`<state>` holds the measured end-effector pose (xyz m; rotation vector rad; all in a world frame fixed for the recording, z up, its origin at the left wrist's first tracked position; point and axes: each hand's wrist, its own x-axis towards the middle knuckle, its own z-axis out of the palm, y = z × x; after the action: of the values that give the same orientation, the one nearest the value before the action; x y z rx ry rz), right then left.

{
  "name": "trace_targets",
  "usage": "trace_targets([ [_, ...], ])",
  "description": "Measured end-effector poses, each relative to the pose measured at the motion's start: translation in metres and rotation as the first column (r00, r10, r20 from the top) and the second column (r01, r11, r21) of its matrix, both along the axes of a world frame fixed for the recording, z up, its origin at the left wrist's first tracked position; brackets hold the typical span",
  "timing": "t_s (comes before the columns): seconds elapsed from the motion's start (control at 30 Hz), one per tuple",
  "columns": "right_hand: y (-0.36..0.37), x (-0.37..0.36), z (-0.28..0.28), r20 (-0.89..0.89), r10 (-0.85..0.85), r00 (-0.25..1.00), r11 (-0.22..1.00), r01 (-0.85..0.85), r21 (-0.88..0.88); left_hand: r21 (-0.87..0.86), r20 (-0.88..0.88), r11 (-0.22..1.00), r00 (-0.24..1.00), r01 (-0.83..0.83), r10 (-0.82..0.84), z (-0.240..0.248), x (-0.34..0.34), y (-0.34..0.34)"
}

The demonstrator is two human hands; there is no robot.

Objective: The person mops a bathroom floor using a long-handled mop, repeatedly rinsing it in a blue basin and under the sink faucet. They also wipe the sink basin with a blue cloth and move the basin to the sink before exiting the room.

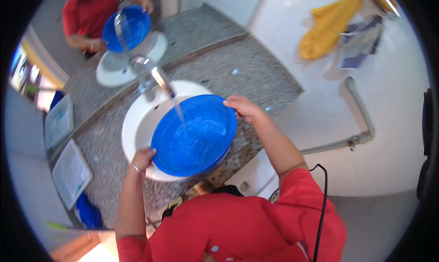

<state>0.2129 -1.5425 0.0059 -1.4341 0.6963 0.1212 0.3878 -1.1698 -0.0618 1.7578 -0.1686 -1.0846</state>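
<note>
A round blue plastic basin (196,140) is held between my two hands over the white sink (132,129). Water runs from the chrome faucet (155,74) into it, and a rippling pool lies at its bottom. The basin looks tilted toward the faucet side. My left hand (143,159), with a bracelet at the wrist, grips the basin's left rim. On the opposite side, at the upper right, my right hand (241,108) pinches the rim with the thumb on top. Part of each hand's fingers is hidden behind the basin.
The sink is set in a speckled grey counter (270,65), backed by a mirror. At the left stand a white tray (72,172) and a blue cloth-like item (88,211). A yellow cloth (331,26) and a patterned cloth (361,40) hang right. A grey pipe (361,111) runs along the wall.
</note>
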Motion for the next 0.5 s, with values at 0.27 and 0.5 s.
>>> trace_targets([
  [0.27, 0.07, 0.023, -0.081, -0.033, -0.067, 0.997, 0.963, 0.074, 0.26, -0.134, 0.08, 0.975, 0.979, -0.177, 0.188, 0.095, 0.047, 0.044],
  [0.5, 0.02, -0.011, -0.07, 0.074, -0.24, 0.968, 0.931, 0.208, 0.299, -0.057, 0.02, 0.997, 0.998, -0.05, 0.051, 0.087, 0.036, -0.006],
])
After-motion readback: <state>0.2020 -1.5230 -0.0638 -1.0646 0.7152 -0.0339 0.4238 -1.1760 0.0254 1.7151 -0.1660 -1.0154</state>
